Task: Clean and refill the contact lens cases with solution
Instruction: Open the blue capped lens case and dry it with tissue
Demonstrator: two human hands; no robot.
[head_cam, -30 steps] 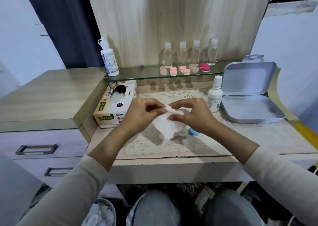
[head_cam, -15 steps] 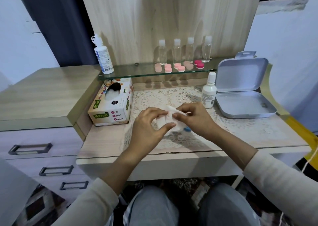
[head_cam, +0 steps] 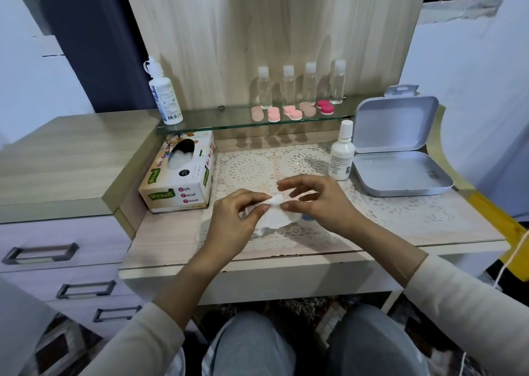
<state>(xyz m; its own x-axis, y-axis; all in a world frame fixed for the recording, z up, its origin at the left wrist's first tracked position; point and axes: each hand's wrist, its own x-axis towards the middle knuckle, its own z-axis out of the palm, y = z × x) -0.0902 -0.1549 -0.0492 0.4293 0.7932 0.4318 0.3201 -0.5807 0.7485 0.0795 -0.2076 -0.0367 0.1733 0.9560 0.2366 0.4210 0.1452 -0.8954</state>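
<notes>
Both hands meet over the lace mat point(head_cam: 249, 169) and pinch a white tissue point(head_cam: 273, 215) between them. My left hand point(head_cam: 237, 221) holds its left side; my right hand point(head_cam: 317, 201) pinches the top fold with thumb and forefinger. A bit of blue, part of a lens case point(head_cam: 307, 218), shows under my right hand; the rest is hidden by the tissue. Several pink lens cases point(head_cam: 292, 112) lie on the glass shelf point(head_cam: 214, 118). A small white solution bottle point(head_cam: 341, 152) stands right of the hands.
A tissue box point(head_cam: 180, 175) sits left of the mat. An open grey tin point(head_cam: 400, 169) lies at the right. On the shelf stand several clear bottles point(head_cam: 287, 86) and a larger white bottle point(head_cam: 164, 97). Drawers point(head_cam: 43, 252) are at the left.
The hands stayed together on the tissue and worked it; the tissue is now bunched tighter between the fingertips and hangs lower. The view shifted slightly.
</notes>
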